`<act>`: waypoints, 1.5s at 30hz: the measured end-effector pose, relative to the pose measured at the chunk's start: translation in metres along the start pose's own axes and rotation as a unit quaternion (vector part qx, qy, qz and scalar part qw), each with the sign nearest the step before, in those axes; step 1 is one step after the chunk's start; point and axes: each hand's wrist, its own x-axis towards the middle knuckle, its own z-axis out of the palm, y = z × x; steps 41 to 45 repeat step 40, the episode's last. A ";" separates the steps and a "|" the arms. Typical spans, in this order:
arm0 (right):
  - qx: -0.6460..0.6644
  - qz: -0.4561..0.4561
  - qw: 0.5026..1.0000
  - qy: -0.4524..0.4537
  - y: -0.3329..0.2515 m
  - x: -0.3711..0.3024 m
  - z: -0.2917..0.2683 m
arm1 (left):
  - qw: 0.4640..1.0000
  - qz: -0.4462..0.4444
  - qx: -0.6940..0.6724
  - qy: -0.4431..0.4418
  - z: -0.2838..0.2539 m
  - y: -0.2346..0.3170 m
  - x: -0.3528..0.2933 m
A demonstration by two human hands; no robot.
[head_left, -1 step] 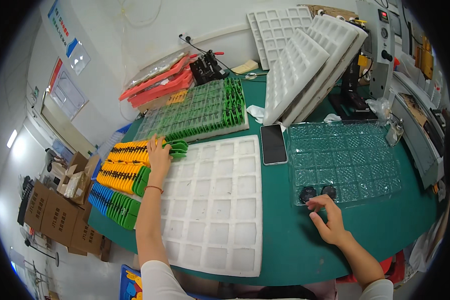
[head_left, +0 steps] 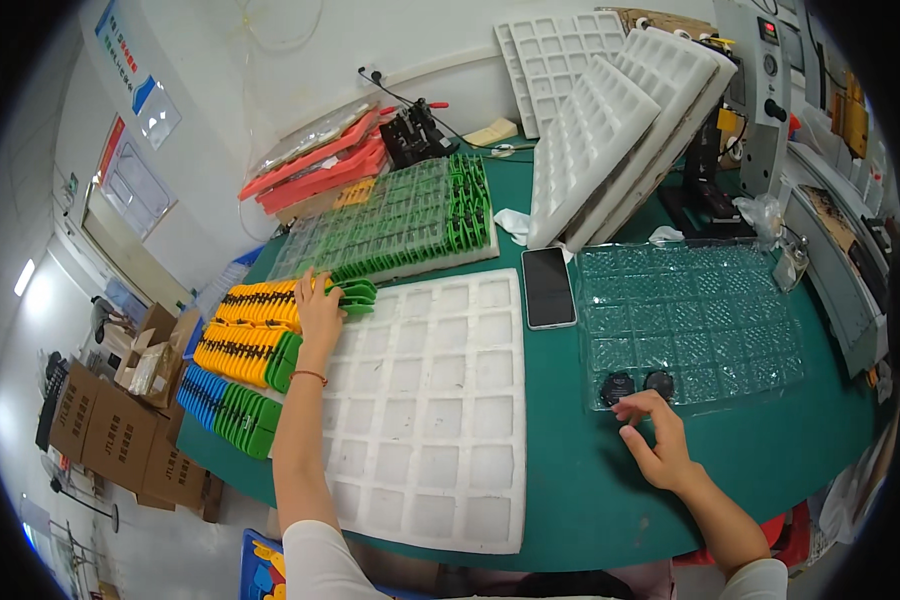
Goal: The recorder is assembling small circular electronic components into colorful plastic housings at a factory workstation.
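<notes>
My left hand [head_left: 318,312] reaches over the back row of upright flat plastic pieces, where the yellow pieces [head_left: 245,342] meet the green plastic pieces [head_left: 355,297]. Its fingers are bent down onto the row; the fingertips are partly hidden. More green pieces [head_left: 245,420] and blue pieces [head_left: 199,396] stand in the nearest row. Over the front edge of the clear blister tray [head_left: 690,320], my right hand [head_left: 660,440] hovers with thumb and fingers apart, holding nothing. Two black round parts [head_left: 618,389] sit in the tray's front pockets, just beyond its fingertips.
A white foam tray [head_left: 435,415] with square pockets lies mid-table. Beside it is a phone [head_left: 548,288]. Further back are a clear-covered stack of green parts [head_left: 400,215], red trays [head_left: 315,165] and leaning foam trays [head_left: 595,150]. A machine [head_left: 760,100] stands at back right.
</notes>
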 end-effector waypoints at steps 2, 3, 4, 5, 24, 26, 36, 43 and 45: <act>-0.008 -0.010 1.000 -0.012 0.001 -0.001 0.000 | 1.000 -0.007 -0.021 0.007 0.003 0.001 0.003; -0.016 -0.023 0.999 -0.023 0.001 -0.002 0.000 | 1.000 -0.008 -0.022 0.006 0.002 0.000 0.004; -0.017 -0.021 0.999 -0.023 0.002 -0.003 0.000 | 1.000 -0.011 -0.022 0.003 0.002 0.000 0.007; -0.010 -0.015 1.000 -0.021 0.002 -0.003 0.001 | 1.000 -0.015 -0.023 0.000 0.001 0.001 0.008; 0.018 0.012 0.999 -0.037 0.005 -0.010 0.006 | 0.994 -0.008 -0.106 -0.005 -0.030 0.044 0.006; 0.020 0.006 0.999 -0.030 0.006 -0.011 0.007 | 0.983 0.051 -0.177 0.029 -0.052 0.081 0.001; 0.009 0.090 0.966 0.241 0.032 -0.007 0.002 | 0.813 0.108 -0.572 -0.031 -0.195 0.356 -0.068; -0.068 0.106 0.950 0.286 0.041 -0.003 -0.018 | 0.718 -0.015 -0.693 -0.069 -0.179 0.406 -0.072; -0.068 0.106 0.950 0.286 0.041 -0.003 -0.018 | 0.718 -0.015 -0.693 -0.069 -0.179 0.406 -0.072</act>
